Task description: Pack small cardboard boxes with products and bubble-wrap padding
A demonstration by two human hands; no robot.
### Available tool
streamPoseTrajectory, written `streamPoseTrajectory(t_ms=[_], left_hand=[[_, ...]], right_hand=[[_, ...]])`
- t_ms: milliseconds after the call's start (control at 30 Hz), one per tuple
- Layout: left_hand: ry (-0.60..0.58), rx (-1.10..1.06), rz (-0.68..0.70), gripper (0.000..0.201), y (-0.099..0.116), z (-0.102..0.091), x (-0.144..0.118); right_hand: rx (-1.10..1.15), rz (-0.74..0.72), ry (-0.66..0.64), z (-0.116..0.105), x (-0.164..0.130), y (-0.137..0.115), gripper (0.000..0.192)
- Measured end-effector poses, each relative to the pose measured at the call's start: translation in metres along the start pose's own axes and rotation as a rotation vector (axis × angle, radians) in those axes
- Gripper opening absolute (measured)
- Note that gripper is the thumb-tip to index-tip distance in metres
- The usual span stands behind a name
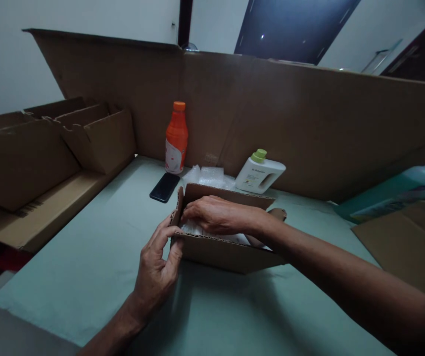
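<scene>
A small open cardboard box point(215, 253) stands on the cloth-covered table in front of me. My left hand point(158, 267) is closed on its near left corner, thumb on the front wall and fingers along the left side. Inside the box is white wrapping point(193, 227) that looks like bubble wrap. My right hand point(212, 213) reaches into the box from the right, its bent fingers down at the left end against this wrapping. The fingertips are partly hidden, so what they pinch does not show. Brown cardboard flaps point(277, 214) stick out at the right end.
Behind the box are a dark phone point(165, 187), an orange bottle point(177, 138), more bubble wrap point(212, 176) and a white bottle with green cap point(259, 173). Cardboard boxes point(26, 153) stand left, a tall cardboard wall point(301, 113) behind. On the right are a teal package point(394, 193) and cardboard point(405, 237).
</scene>
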State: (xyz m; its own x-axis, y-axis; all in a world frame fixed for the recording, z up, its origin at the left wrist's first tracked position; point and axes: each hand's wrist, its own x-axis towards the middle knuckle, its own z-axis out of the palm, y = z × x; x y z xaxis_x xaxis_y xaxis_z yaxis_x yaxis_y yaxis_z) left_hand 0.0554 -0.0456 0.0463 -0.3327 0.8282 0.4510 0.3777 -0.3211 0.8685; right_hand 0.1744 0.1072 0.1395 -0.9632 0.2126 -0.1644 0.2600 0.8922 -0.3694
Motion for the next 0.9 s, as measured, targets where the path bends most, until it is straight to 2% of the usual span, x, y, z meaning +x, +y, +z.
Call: streamPoseTrajectory(t_ms=[133, 233, 333, 400, 467, 533, 567, 600, 667, 700, 800, 900], left_hand=[[0.010, -0.002, -0.025, 0.011, 0.000, 0.001, -0.001], [0.037, -0.025, -0.037, 0.019, -0.002, 0.004, -0.007], [0.110, -0.075, -0.070, 0.055, -0.009, 0.002, -0.018], [0.108, -0.075, -0.131, 0.069, -0.019, -0.005, -0.027], [0.062, -0.060, -0.218, 0.072, -0.031, -0.013, -0.036], [0.011, -0.057, -0.305, 0.076, -0.044, -0.020, -0.045], [-0.011, -0.055, -0.343, 0.078, -0.051, -0.022, -0.047], [-0.029, -0.048, -0.374, 0.081, -0.056, -0.022, -0.048], [-0.086, -0.046, -0.410, 0.083, -0.064, -0.018, -0.044], [-0.128, -0.055, -0.420, 0.083, -0.065, -0.013, -0.039], [-0.207, -0.095, -0.437, 0.081, -0.056, 0.010, -0.021], [-0.203, -0.123, -0.415, 0.077, -0.040, 0.041, -0.016]], right_hand=[[0.008, 0.022, -0.016, -0.005, 0.006, -0.001, 0.044], [-0.016, -0.027, 0.074, -0.022, -0.008, -0.010, 0.043], [-0.012, -0.031, 0.372, -0.039, -0.064, -0.026, 0.033], [0.012, 0.103, 0.675, -0.031, -0.118, -0.033, 0.025], [0.040, 0.347, 0.982, -0.001, -0.169, -0.033, 0.019], [0.109, 0.629, 1.196, 0.049, -0.202, -0.030, 0.016], [0.188, 0.717, 1.207, 0.078, -0.208, -0.028, 0.018], [0.292, 0.750, 1.163, 0.106, -0.207, -0.026, 0.024], [0.501, 0.728, 1.077, 0.153, -0.189, -0.019, 0.054], [0.577, 0.697, 1.057, 0.168, -0.175, -0.014, 0.065], [0.727, 0.619, 1.088, 0.182, -0.140, -0.004, 0.065], [0.715, 0.660, 1.165, 0.183, -0.148, -0.008, 0.054]])
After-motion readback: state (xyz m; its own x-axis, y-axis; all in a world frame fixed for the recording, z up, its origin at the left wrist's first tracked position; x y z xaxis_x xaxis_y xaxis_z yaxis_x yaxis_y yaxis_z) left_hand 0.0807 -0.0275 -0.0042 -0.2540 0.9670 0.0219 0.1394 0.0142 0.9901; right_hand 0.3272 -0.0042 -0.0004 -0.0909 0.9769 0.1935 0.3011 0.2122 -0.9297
